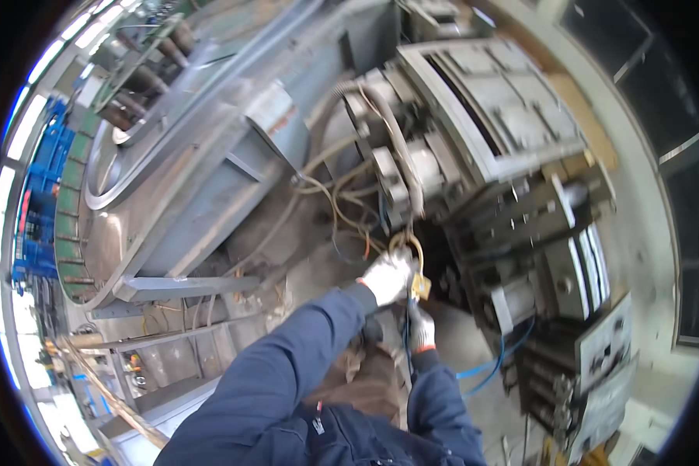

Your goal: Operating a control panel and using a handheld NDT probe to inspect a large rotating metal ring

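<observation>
My left hand [388, 277], in a white work glove, is closed on a beige cable [418, 247] that loops up over it. Just to its right is a small yellow block-like piece [421, 286], at the lower end of the loop. My right hand [422, 326], gloved in white with an orange cuff edge, is closed just below that piece. What lies inside its fingers is hidden. A dark blue cord [408, 338] hangs down beside the right hand.
On the left stands a large grey metal frame [202, 179], with a steel bar [179, 288] jutting out. Tangled beige hoses [342, 194] hang ahead. Along the right are a grey cabinet-like unit [512, 101], metal machine parts [512, 303] and a blue hose [493, 369].
</observation>
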The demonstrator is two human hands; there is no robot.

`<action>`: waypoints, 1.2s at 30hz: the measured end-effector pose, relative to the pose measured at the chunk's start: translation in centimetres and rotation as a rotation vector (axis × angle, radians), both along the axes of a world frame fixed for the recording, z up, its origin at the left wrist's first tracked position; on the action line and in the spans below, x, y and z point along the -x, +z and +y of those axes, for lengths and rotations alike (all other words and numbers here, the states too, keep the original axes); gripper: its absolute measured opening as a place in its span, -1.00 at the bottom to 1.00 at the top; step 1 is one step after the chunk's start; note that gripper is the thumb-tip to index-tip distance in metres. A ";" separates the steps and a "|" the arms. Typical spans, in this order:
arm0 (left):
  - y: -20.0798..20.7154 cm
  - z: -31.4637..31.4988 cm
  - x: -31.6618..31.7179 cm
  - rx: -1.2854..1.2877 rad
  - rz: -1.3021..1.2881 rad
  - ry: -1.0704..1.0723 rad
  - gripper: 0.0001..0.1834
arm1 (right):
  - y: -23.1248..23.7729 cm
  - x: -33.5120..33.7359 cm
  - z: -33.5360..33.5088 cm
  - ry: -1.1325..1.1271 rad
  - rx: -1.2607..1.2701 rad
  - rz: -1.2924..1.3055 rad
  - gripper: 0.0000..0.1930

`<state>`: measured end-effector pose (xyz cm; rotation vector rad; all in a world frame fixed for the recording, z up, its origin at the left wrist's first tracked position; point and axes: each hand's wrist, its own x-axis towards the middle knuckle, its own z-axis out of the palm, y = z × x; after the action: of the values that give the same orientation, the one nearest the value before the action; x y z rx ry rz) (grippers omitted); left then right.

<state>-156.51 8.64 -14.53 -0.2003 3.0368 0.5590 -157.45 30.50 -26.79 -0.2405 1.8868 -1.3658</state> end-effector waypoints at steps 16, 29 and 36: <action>-1.5 0.0 -4.4 0.018 0.004 -0.046 -0.73 | 5.2 -1.2 0.1 -0.262 -0.034 -0.629 -0.65; -1.8 0.5 -4.9 -0.014 0.000 -0.028 -0.69 | 5.3 -1.1 0.1 -0.229 -0.079 -0.653 -0.61; -3.2 1.2 -4.3 0.091 0.089 -0.012 -0.65 | 3.8 -1.2 0.2 -0.288 -0.020 -0.656 -0.58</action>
<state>-152.22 9.84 -17.74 -0.1654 3.1503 0.4402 -156.28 30.73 -22.99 0.4596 1.4067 -1.3880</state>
